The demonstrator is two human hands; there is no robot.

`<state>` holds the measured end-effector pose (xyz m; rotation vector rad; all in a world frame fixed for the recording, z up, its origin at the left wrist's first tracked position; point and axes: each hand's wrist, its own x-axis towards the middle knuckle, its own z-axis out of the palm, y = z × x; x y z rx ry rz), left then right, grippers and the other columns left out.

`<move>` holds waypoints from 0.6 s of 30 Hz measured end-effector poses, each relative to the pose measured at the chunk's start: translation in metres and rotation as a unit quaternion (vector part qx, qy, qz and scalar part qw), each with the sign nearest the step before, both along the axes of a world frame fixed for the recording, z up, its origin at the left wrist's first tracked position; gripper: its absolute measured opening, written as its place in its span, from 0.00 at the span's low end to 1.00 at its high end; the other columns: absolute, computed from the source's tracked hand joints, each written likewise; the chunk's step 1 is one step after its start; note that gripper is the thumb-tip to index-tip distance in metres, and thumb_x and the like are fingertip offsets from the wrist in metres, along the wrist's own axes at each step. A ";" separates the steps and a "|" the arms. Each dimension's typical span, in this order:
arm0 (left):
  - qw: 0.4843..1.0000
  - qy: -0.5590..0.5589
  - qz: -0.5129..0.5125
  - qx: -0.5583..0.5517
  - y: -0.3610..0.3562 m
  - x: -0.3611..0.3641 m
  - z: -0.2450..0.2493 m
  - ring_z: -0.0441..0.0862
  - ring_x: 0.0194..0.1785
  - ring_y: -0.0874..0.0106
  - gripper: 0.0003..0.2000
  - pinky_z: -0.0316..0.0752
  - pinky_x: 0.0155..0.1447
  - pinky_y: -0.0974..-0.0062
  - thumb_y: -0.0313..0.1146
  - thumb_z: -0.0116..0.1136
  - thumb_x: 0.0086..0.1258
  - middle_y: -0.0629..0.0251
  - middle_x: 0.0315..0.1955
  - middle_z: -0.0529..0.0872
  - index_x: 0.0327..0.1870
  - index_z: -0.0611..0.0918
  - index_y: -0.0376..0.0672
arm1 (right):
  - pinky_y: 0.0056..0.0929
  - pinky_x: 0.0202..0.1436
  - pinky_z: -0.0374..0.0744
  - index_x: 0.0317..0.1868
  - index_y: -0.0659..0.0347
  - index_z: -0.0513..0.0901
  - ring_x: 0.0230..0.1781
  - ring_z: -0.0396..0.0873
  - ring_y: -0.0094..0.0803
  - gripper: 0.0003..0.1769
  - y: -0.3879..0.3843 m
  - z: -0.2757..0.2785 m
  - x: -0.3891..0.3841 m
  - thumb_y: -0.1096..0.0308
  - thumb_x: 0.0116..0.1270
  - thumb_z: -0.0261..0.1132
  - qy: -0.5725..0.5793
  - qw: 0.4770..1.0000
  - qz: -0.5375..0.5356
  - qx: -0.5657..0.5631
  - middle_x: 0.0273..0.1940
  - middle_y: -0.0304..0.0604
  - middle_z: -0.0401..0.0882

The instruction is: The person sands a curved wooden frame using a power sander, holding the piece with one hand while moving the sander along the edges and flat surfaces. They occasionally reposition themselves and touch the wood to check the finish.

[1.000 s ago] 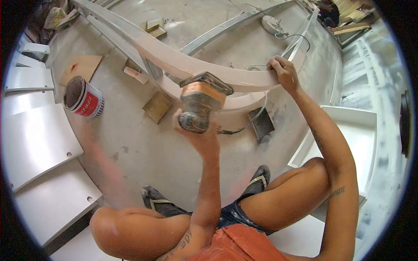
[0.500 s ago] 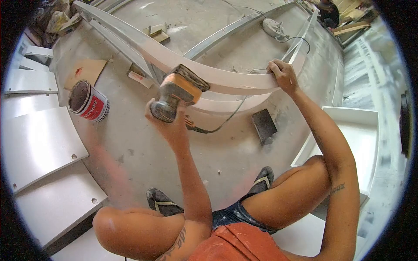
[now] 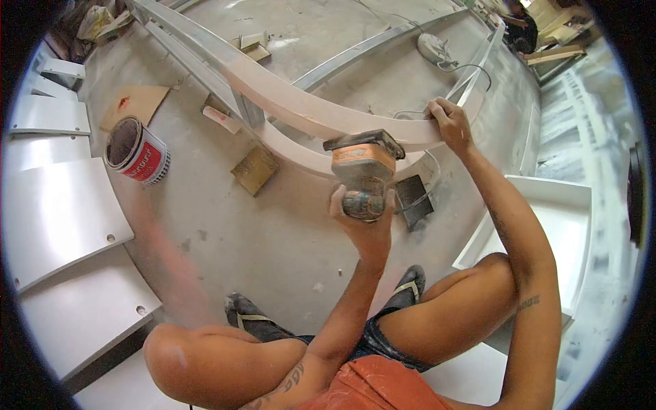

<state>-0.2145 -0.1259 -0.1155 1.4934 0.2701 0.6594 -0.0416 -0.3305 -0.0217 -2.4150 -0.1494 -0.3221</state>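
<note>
My left hand [image 3: 369, 236] is wrapped round the body of an orange-and-black electric sander [image 3: 364, 166]. The sander's flat pad lies against the outer edge of a curved, pale pinkish frame [image 3: 294, 107]. Farther right along that curve, my right hand [image 3: 449, 123] grips the frame's top edge, fingers bent over it. Under the upper curve runs a second, lower curved rail [image 3: 295, 156]. A dark square block [image 3: 414, 198] rests on the floor just right of the sander, and a brownish block [image 3: 255, 169] lies to its left.
An open paint can [image 3: 140, 154] with a red label stands left, near a cardboard piece [image 3: 137, 104]. Curved white panels [image 3: 72, 212] line the left side. A white tray-like box [image 3: 557, 198] sits right. Beyond the frame lie a light-coloured device [image 3: 433, 49] with a cord and a person [image 3: 521, 31].
My left hand has moved the sander right along the curved frame, turning its pad from tilted to nearly level. The brownish block has come into sight. My right hand stays on the frame.
</note>
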 end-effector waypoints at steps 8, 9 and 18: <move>0.996 -0.055 -0.065 -0.023 -0.043 -0.015 0.007 0.63 0.70 0.46 0.44 0.60 0.72 0.46 0.29 0.80 0.62 0.43 0.64 0.64 0.73 0.58 0.44 | 0.33 0.39 0.78 0.34 0.67 0.85 0.29 0.81 0.31 0.21 -0.002 0.001 -0.001 0.59 0.78 0.58 0.007 1.000 0.004 0.014 0.28 0.47 0.84; 0.996 -0.055 -0.066 -0.023 -0.042 -0.015 0.009 0.63 0.70 0.46 0.44 0.60 0.72 0.46 0.29 0.80 0.62 0.43 0.64 0.64 0.73 0.58 0.44 | 0.33 0.39 0.78 0.34 0.67 0.85 0.29 0.81 0.31 0.21 -0.003 0.000 -0.001 0.59 0.78 0.58 0.006 1.000 0.004 0.014 0.28 0.47 0.84; 0.999 0.034 -0.011 -0.013 0.003 0.001 -0.001 0.68 0.69 0.51 0.46 0.63 0.74 0.52 0.31 0.82 0.57 0.49 0.64 0.66 0.73 0.61 0.41 | 0.31 0.40 0.79 0.34 0.67 0.86 0.30 0.81 0.30 0.20 -0.001 0.002 -0.003 0.61 0.79 0.58 0.011 0.998 0.008 0.058 0.28 0.44 0.84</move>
